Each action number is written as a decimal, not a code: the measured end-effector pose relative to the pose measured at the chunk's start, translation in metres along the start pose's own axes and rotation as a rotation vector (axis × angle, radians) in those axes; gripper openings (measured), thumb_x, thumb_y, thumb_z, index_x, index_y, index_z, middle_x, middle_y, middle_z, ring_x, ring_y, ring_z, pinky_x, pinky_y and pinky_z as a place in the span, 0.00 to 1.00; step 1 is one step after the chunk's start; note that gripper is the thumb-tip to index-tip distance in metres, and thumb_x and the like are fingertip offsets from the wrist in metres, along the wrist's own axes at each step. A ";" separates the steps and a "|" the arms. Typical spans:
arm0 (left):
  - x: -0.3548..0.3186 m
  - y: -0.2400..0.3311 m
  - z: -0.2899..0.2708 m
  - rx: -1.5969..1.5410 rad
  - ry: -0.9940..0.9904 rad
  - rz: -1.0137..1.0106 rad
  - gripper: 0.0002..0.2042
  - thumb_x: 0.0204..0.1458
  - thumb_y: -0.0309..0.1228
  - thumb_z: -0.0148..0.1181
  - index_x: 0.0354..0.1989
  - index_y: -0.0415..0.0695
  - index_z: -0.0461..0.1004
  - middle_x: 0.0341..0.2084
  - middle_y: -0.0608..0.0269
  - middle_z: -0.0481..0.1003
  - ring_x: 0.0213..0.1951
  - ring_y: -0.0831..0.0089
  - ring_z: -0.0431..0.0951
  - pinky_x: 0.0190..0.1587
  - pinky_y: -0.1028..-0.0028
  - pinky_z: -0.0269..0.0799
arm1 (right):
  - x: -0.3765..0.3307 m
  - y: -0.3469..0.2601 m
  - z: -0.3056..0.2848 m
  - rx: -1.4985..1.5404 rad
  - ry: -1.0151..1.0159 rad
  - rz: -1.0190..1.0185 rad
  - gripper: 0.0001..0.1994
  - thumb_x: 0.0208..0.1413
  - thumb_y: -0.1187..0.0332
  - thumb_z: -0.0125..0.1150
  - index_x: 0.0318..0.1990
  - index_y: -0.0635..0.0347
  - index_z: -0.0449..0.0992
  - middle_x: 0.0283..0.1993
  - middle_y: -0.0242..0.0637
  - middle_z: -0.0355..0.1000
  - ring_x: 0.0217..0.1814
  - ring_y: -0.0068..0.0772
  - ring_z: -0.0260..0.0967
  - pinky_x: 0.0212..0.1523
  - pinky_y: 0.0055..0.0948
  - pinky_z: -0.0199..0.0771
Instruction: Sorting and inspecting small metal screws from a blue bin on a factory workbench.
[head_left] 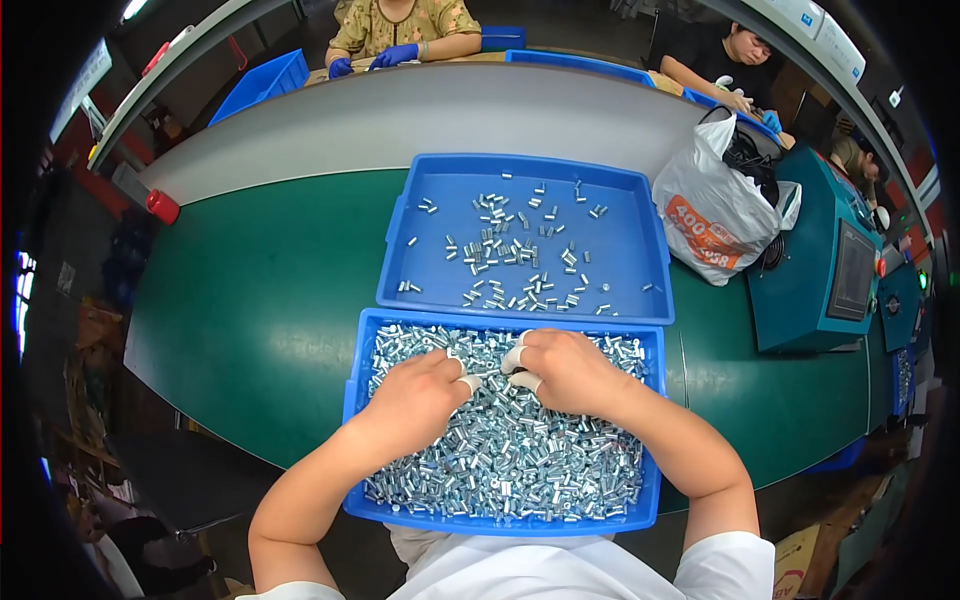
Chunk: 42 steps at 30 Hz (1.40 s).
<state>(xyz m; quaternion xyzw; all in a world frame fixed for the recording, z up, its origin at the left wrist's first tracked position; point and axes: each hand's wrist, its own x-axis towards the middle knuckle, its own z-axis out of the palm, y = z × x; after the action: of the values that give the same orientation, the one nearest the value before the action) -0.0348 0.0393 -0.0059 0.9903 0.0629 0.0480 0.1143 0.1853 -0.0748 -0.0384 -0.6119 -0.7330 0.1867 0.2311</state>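
- Both hands rest in the near tray [356,400], heaped with small metal sleeves [510,450]: left hand [415,395] and right hand [570,372] meet at the fingertips, fingers curled; whether they pinch a sleeve I cannot tell.
- Risk: a sweeping wrist could push sleeves over the low rim onto the desk [260,300].
- The far tray [640,250], touching the near one, is sparsely filled.
- The white bag [715,205] crowds the right; the left lies open.

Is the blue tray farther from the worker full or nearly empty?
Nearly empty: the far tray holds only scattered metal pieces, with much bare blue floor showing.
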 end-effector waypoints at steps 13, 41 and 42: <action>0.005 -0.006 -0.001 0.049 0.004 0.060 0.02 0.39 0.24 0.57 0.23 0.43 0.72 0.27 0.62 0.71 0.38 0.63 0.75 0.41 0.65 0.73 | 0.012 -0.011 -0.012 0.008 -0.038 -0.021 0.08 0.48 0.74 0.65 0.38 0.56 0.76 0.36 0.38 0.73 0.44 0.46 0.72 0.41 0.43 0.73; 0.015 -0.019 -0.004 -0.155 -0.142 -0.010 0.14 0.35 0.16 0.59 0.34 0.40 0.76 0.29 0.56 0.73 0.39 0.55 0.75 0.42 0.60 0.74 | -0.012 -0.025 -0.045 -0.039 -0.288 0.045 0.08 0.39 0.79 0.61 0.31 0.65 0.74 0.35 0.48 0.72 0.42 0.53 0.72 0.43 0.46 0.73; 0.016 -0.018 -0.005 -0.153 -0.113 0.007 0.12 0.36 0.16 0.57 0.32 0.40 0.76 0.28 0.56 0.73 0.39 0.55 0.75 0.42 0.59 0.73 | -0.014 -0.025 -0.041 -0.026 -0.258 0.053 0.08 0.40 0.78 0.62 0.31 0.65 0.74 0.35 0.48 0.72 0.41 0.53 0.73 0.42 0.46 0.74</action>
<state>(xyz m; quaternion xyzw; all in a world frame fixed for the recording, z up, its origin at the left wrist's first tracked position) -0.0211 0.0595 -0.0043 0.9800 0.0489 -0.0031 0.1929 0.1901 -0.0935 0.0079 -0.6051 -0.7425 0.2603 0.1218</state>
